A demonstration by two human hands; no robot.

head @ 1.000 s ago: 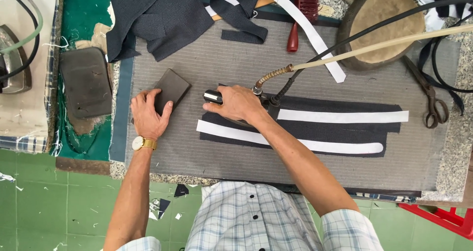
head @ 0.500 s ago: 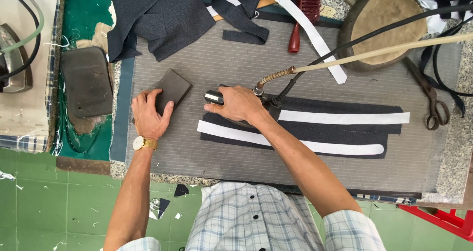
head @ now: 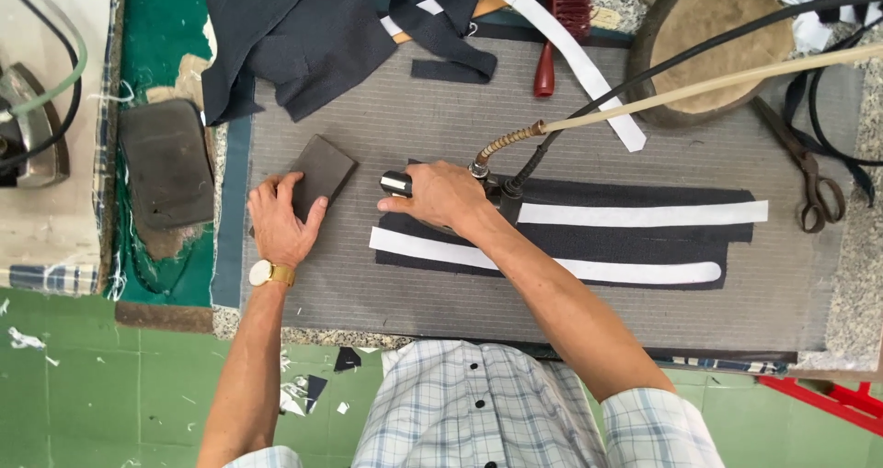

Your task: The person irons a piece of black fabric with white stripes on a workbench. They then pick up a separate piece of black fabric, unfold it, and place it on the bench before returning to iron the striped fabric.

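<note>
My right hand (head: 446, 197) grips the handle of a steam iron (head: 398, 184) that rests on the left end of a dark fabric piece (head: 635, 243). Two white strips (head: 644, 213) lie along that piece, one above the other. A hose and a cord (head: 515, 142) run from the iron up to the right. My left hand (head: 280, 224), with a gold watch on the wrist, lies on a small dark block (head: 322, 169) left of the iron, fingers spread over its lower edge.
Grey striped pressing pad (head: 414, 109) covers the table. Dark cloth pieces (head: 285, 36) lie at the back left, a red-handled brush (head: 561, 17) and a round tan pad (head: 713, 36) at the back, scissors (head: 809, 174) at the right, a dark iron rest (head: 166, 165) at the left.
</note>
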